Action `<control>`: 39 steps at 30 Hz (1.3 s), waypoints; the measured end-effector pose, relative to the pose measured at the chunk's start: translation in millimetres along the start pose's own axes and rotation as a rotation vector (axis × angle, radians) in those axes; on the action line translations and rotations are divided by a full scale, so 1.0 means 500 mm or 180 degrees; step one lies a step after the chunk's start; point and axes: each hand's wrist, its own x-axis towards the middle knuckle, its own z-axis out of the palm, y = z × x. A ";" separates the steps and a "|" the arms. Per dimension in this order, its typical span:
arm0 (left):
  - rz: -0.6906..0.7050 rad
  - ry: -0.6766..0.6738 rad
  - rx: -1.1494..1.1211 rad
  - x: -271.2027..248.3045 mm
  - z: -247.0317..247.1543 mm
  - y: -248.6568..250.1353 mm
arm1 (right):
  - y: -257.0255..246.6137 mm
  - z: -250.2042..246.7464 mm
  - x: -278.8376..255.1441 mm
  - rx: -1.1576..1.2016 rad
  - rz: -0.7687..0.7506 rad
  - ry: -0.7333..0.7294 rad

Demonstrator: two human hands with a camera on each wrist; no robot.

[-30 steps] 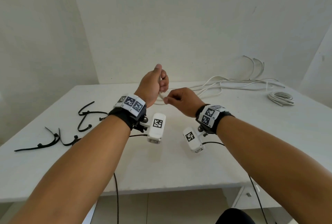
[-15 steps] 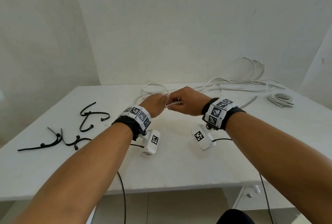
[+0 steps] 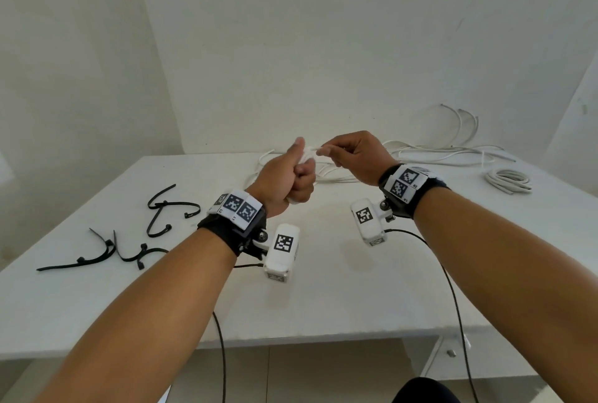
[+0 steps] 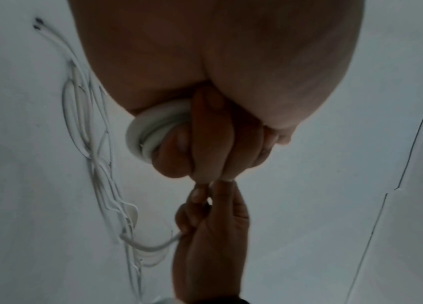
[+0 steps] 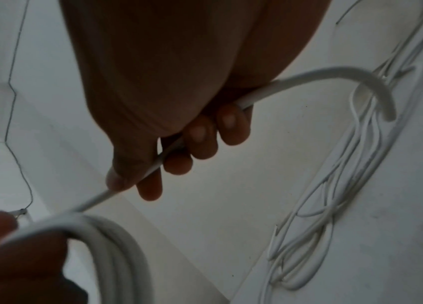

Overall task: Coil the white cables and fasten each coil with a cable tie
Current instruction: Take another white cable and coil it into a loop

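My left hand (image 3: 296, 177) is raised above the table's middle, its fingers curled round a small coil of white cable (image 4: 148, 131) (image 5: 117, 242). Close to its right, my right hand (image 3: 349, 156) pinches the free run of the same white cable (image 5: 169, 152) between thumb and fingers, and the tail curves out behind the palm (image 5: 376, 86). Loose white cables (image 3: 437, 156) lie tangled along the back of the table. A finished coil (image 3: 508, 179) rests at the far right. Several black cable ties (image 3: 161, 211) lie on the left.
The white table (image 3: 323, 299) meets a white wall at the back and left; its front edge runs below my forearms. Black camera leads (image 3: 453, 299) hang from both wrists over that edge. A white drawer unit (image 3: 449, 354) shows under the table at right.
Both hands have risen from near the tabletop. The left hand turned thumb-up with the coil in its fist. The right hand brought the cable up and across to it.
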 end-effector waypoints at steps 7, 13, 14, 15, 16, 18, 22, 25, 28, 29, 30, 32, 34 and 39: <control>0.0589 0.0470 -0.0747 0.010 0.025 0.051 | -0.002 0.069 -0.043 -0.0255 0.0084 -0.0217; 0.0895 0.1620 0.0004 0.047 0.018 0.050 | -0.022 0.111 -0.041 -0.0889 -0.0106 -0.0785; 0.0934 0.1704 0.0163 0.049 0.013 0.048 | -0.023 0.109 -0.040 -0.0962 -0.0129 -0.0821; 0.0978 0.1774 0.0325 0.050 0.009 0.046 | -0.022 0.105 -0.041 -0.1034 -0.0146 -0.0870; 0.1019 0.1851 0.0533 0.051 0.002 0.043 | -0.021 0.101 -0.043 -0.1120 -0.0166 -0.0945; 0.1012 0.1977 0.1245 0.051 -0.020 0.028 | -0.024 0.095 -0.050 -0.1292 -0.0218 -0.1124; 0.0495 0.1674 0.2794 0.045 -0.059 -0.016 | -0.039 0.069 -0.050 -0.1324 -0.0431 -0.1212; -0.0105 0.1037 0.3155 0.038 -0.064 -0.037 | -0.056 0.044 -0.043 -0.1250 -0.0505 -0.1273; -0.0526 0.0379 0.2406 0.029 -0.056 -0.038 | -0.062 0.020 -0.029 -0.0904 -0.0485 -0.1118; -0.0646 0.0271 0.1913 0.024 -0.052 -0.035 | -0.059 0.012 -0.024 -0.0731 -0.0404 -0.0968; -0.0747 0.0160 0.1437 0.019 -0.048 -0.032 | -0.055 0.004 -0.020 -0.0524 -0.0315 -0.0797; -0.0850 -0.0111 0.0804 0.011 -0.035 -0.023 | -0.046 -0.002 -0.018 -0.0116 -0.0184 -0.0480; -0.0728 -0.0321 0.0636 0.005 -0.023 -0.019 | -0.036 0.006 -0.024 0.0197 -0.0148 -0.0233; -0.0183 -0.0561 -0.0103 0.006 -0.009 -0.012 | -0.028 0.048 -0.033 0.0870 -0.0241 0.0411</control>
